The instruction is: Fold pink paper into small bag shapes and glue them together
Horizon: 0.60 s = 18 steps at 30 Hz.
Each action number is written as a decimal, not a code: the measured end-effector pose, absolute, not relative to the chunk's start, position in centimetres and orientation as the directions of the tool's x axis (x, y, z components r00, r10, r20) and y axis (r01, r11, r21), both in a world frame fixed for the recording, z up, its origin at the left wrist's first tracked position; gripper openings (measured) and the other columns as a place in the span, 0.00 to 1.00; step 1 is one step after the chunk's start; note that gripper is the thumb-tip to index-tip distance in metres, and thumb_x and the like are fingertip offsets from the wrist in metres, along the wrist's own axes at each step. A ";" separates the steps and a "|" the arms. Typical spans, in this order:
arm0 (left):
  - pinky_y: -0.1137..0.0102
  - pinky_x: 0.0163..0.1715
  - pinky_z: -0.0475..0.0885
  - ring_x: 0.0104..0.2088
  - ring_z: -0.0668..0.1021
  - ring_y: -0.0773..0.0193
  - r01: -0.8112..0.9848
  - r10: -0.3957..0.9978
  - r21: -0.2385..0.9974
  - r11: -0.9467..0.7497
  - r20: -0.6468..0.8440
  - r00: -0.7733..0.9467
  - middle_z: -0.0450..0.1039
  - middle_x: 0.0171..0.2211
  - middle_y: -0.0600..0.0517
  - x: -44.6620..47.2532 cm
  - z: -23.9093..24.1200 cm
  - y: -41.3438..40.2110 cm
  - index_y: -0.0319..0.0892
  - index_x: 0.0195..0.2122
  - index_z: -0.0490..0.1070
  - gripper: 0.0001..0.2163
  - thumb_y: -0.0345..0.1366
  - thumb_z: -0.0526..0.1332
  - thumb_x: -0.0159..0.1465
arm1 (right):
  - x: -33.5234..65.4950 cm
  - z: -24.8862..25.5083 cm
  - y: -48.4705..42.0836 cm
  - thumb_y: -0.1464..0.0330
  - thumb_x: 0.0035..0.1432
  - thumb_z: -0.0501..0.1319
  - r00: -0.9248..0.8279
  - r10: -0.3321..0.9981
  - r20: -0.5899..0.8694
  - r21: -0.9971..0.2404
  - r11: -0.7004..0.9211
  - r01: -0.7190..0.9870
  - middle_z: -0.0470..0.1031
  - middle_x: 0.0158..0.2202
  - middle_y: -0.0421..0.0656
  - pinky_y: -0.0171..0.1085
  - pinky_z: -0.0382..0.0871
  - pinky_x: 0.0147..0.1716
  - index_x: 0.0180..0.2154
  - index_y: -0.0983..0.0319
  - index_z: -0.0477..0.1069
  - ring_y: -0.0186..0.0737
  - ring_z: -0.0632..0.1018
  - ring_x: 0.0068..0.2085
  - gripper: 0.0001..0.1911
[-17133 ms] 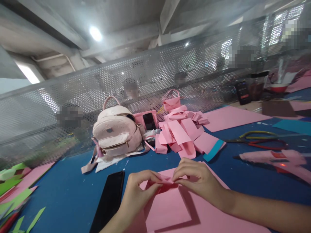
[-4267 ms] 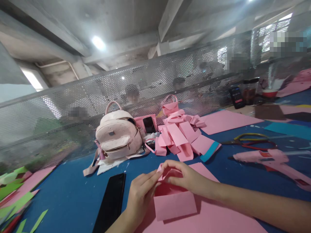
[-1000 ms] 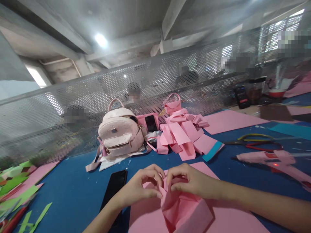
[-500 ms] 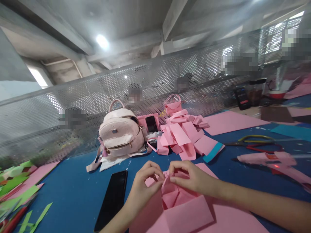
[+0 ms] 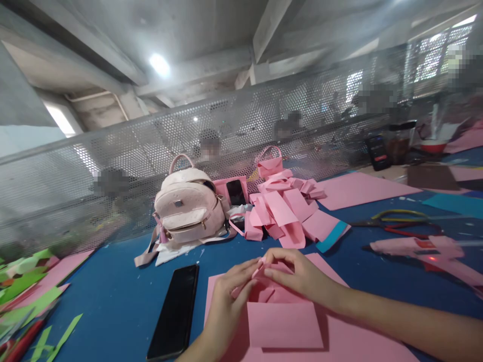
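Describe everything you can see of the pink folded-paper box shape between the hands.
The pink, box-like folded-paper piece looks like thin, matte card. A flat rectangular panel faces the camera, and behind it the top stands open, showing creased, shaded folds inside. The left hand and right hand pinch its raised edge toward the far side. It is over a large flat pink paper sheet, with a shadow along the panel's bottom and right side; whether its underside touches the sheet is unclear.
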<state>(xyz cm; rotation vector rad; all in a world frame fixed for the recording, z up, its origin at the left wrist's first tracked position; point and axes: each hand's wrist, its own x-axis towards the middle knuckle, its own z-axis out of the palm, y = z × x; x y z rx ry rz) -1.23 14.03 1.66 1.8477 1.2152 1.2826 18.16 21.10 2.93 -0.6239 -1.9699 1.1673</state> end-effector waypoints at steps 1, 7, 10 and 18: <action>0.55 0.59 0.72 0.57 0.79 0.51 0.356 0.904 0.832 -0.426 0.409 0.126 0.79 0.56 0.48 -1.2 1.5 14.1 0.52 0.53 0.79 0.13 0.34 0.61 0.70 | 18.1 2.9 21.1 0.59 0.61 0.65 -0.607 0.713 0.350 -0.891 0.454 0.019 0.77 0.35 0.42 0.39 0.70 0.42 0.32 0.61 0.75 0.43 0.78 0.39 0.12; 0.58 0.56 0.74 0.56 0.79 0.54 0.484 0.837 0.693 -0.534 0.515 0.186 0.78 0.57 0.47 -1.7 1.0 14.1 0.52 0.59 0.74 0.17 0.32 0.58 0.72 | 18.0 2.4 21.4 0.58 0.59 0.69 -0.640 0.689 0.339 -0.915 0.401 -0.053 0.80 0.39 0.46 0.40 0.73 0.41 0.36 0.60 0.84 0.45 0.80 0.41 0.12; 0.59 0.54 0.76 0.57 0.79 0.55 0.586 0.750 0.509 -0.631 0.593 0.292 0.75 0.60 0.46 -2.1 1.0 14.3 0.53 0.64 0.67 0.22 0.29 0.55 0.72 | 18.0 2.1 21.5 0.58 0.59 0.70 -0.646 0.680 0.348 -0.914 0.398 -0.074 0.80 0.38 0.45 0.39 0.74 0.41 0.37 0.58 0.85 0.43 0.80 0.40 0.11; 0.55 0.49 0.78 0.57 0.78 0.49 0.730 0.623 0.103 -0.675 0.610 0.490 0.69 0.64 0.40 -2.8 1.2 14.7 0.44 0.68 0.58 0.26 0.24 0.52 0.70 | 17.9 2.0 21.6 0.56 0.59 0.69 -0.653 0.653 0.384 -0.890 0.450 -0.073 0.78 0.35 0.44 0.39 0.75 0.41 0.36 0.57 0.85 0.41 0.79 0.38 0.13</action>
